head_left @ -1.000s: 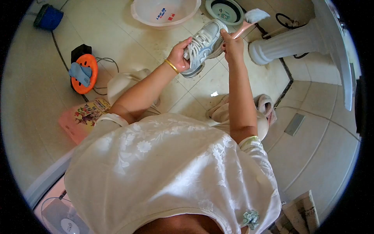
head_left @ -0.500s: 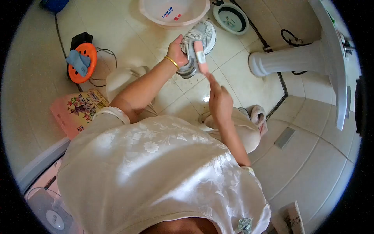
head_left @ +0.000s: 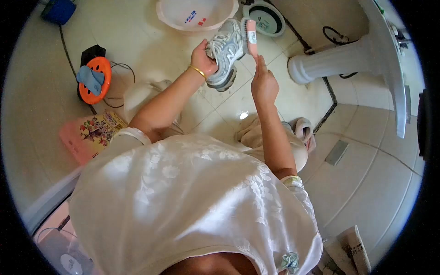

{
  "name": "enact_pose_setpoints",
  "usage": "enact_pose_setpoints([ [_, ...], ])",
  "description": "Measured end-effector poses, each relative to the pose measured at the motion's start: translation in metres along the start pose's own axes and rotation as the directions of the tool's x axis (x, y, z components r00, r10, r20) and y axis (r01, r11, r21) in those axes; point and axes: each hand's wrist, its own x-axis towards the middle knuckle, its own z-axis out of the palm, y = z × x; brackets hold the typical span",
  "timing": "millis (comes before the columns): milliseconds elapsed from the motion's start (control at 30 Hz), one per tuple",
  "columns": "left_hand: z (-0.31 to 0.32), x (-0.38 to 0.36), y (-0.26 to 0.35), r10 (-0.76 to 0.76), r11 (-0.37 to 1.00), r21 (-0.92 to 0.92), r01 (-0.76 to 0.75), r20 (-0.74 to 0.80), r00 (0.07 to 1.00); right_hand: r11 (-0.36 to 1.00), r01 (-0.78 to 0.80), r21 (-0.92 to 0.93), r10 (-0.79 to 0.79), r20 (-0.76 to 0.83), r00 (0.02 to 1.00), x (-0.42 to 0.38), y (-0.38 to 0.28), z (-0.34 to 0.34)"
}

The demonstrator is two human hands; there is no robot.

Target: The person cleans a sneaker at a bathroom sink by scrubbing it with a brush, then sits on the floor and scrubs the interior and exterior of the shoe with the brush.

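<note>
A grey and white lace-up sneaker [head_left: 225,51] is held out over the tiled floor, its toe toward the basin. My left hand [head_left: 203,58], with a gold bangle at the wrist, grips it at the ankle opening, some fingers hidden inside. In my right hand [head_left: 265,86] is a pink scrub brush [head_left: 252,37], gripped by its handle. The dark bristles face the sneaker and sit right at its side near the toe. Beyond the sneaker stands a pale pink plastic basin [head_left: 197,26] with blue and red print.
A round white-rimmed basin [head_left: 263,20] stands at the back right, by the sink pedestal [head_left: 321,62]. On the left, an orange stool-like seat [head_left: 95,94] bears a blue cloth-like item [head_left: 90,80]. Nearer lies a pink printed bag [head_left: 91,133]. A blue container [head_left: 58,11] sits far left.
My right hand has moved the brush forward, off the sneaker's top to its right side. The sneaker has turned, showing more of its side. The view has shifted slightly.
</note>
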Motion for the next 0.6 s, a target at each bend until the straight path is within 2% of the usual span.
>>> enact_pose_setpoints([
  [33, 0.004, -0.001, 0.002, 0.0, 1.0, -0.02, 0.001, 0.035, 0.999, 1.0, 0.02, 0.0, -0.02, 0.04, 0.999, -0.006, -0.004, -0.002],
  [67, 0.008, -0.002, 0.006, 0.052, 0.998, 0.039, -0.051, -0.036, 0.998, 0.999, 0.036, 0.002, -0.036, 0.082, 0.996, -0.026, -0.012, -0.004],
  [100, 0.005, 0.001, 0.01, 0.057, 0.998, 0.009, -0.057, -0.011, 0.998, 0.999, 0.05, 0.001, -0.049, 0.128, 0.991, -0.049, -0.017, -0.006],
  [167, -0.005, 0.012, 0.017, 0.064, 0.997, -0.053, -0.062, 0.04, 0.997, 0.963, 0.039, 0.265, -0.068, 0.1, 0.993, -0.091, -0.023, -0.001],
  [200, -0.003, 0.01, 0.015, 0.063, 0.996, -0.062, -0.059, 0.061, 0.996, 0.975, 0.023, 0.219, -0.048, 0.11, 0.993, -0.088, -0.022, 0.005],
  [300, 0.004, 0.003, 0.005, 0.03, 0.997, -0.064, -0.031, -0.021, 0.999, 0.993, -0.001, 0.12, 0.007, -0.051, 0.999, -0.025, -0.008, 0.014],
  [333, 0.018, -0.009, 0.002, 0.002, 0.999, -0.043, -0.005, -0.068, 0.998, 0.992, -0.032, 0.119, 0.037, -0.032, 0.999, -0.019, -0.009, 0.01],
  [400, 0.012, -0.004, 0.005, -0.035, 0.998, -0.051, 0.037, 0.034, 0.999, 0.988, -0.089, 0.126, 0.087, 0.023, 0.996, -0.009, -0.011, 0.002],
  [467, -0.009, 0.012, 0.009, -0.029, 0.998, -0.054, 0.039, 0.172, 0.985, 0.987, 0.016, 0.16, -0.029, 0.084, 0.996, -0.054, -0.015, -0.004],
  [533, -0.006, 0.013, 0.009, -0.034, 0.999, -0.014, 0.037, 0.146, 0.989, 0.984, 0.027, 0.175, -0.054, 0.152, 0.987, -0.071, -0.022, -0.007],
  [600, -0.011, 0.01, 0.002, -0.073, 0.996, 0.066, 0.064, 0.142, 0.987, 0.999, 0.039, 0.03, -0.041, 0.062, 0.997, -0.038, -0.011, 0.0],
])
